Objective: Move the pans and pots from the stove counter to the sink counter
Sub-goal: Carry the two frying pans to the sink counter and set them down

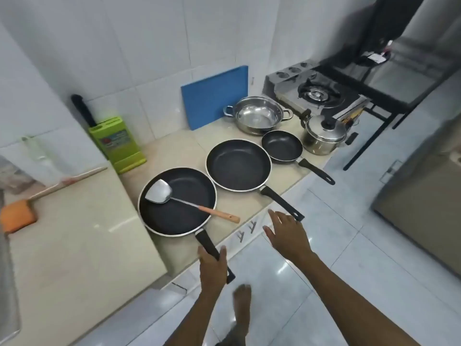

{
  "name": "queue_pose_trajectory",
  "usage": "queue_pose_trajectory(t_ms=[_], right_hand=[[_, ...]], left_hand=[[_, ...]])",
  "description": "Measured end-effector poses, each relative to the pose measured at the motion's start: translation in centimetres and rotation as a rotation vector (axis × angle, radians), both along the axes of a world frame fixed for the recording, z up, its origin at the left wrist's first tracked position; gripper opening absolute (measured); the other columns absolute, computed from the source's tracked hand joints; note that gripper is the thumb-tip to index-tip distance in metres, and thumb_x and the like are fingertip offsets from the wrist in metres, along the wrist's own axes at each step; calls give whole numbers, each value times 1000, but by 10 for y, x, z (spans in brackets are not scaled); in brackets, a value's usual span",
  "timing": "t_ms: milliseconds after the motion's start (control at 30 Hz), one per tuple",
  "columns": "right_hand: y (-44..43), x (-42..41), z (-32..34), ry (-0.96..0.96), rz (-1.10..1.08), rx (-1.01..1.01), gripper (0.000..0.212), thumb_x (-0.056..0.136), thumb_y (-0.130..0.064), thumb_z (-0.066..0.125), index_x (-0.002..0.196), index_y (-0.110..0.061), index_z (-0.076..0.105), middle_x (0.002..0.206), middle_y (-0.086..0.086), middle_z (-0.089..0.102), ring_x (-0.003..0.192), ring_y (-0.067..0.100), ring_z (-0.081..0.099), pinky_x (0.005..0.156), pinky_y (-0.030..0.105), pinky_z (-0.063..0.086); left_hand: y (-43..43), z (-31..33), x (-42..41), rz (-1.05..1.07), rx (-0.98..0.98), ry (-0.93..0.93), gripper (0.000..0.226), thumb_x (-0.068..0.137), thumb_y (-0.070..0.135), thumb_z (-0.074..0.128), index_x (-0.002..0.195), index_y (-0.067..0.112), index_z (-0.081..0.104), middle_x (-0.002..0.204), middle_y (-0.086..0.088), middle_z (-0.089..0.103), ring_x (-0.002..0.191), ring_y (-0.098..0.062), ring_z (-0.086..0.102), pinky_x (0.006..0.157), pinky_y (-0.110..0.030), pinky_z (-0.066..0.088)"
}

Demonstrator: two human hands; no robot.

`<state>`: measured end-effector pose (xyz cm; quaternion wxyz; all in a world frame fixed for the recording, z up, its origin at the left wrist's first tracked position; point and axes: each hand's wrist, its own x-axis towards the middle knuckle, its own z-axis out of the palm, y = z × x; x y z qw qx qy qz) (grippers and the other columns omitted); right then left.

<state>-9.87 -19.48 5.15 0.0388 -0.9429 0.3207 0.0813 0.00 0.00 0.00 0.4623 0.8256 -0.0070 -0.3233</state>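
Three black frying pans stand in a row on the beige stove counter (174,151). The large pan (184,213) is nearest and holds a steel spatula (159,194) with a wooden handle. My left hand (212,269) is wrapped around this pan's black handle. The medium pan (238,164) sits in the middle; my right hand (287,234) hovers open just below the tip of its handle. Farther back are the small pan (282,145), an open steel pot (258,116) and a lidded steel pot (324,133).
A raised counter (74,245) at the left carries an orange-headed brush (17,217). A green knife block (117,142) and a blue cutting board (214,98) stand by the tiled wall. The gas stove (316,93) is at the back right. Below is the tiled floor with my foot.
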Motion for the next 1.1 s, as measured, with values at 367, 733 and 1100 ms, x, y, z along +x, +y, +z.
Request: queue_pose_trajectory(t_ms=[367,733,1100], right_hand=[[-157,59,-53,-85,-316,594,58,102,-49,47,145,-11,43,125,19,66,113,37,64,97,51,52],[-196,95,-104,-187,-437,1115,57,100,-57,45,69,-10,58,53,3,58,42,18,50,50,33,43],[-245,131,-79,-199,-225,936,60,100,-58,42,66,-11,59,50,4,55,38,16,48,36,27,42]], left_hand=[[-46,-44,47,512,-17,324,56,102,53,41,98,1,58,73,-16,62,56,-23,57,47,-29,52],[-90,-49,48,761,327,177,74,94,71,37,57,8,54,53,-8,54,50,-22,52,50,-29,44],[-134,-8,37,807,372,52,75,93,72,35,49,13,52,49,-3,56,51,-22,57,56,-34,50]])
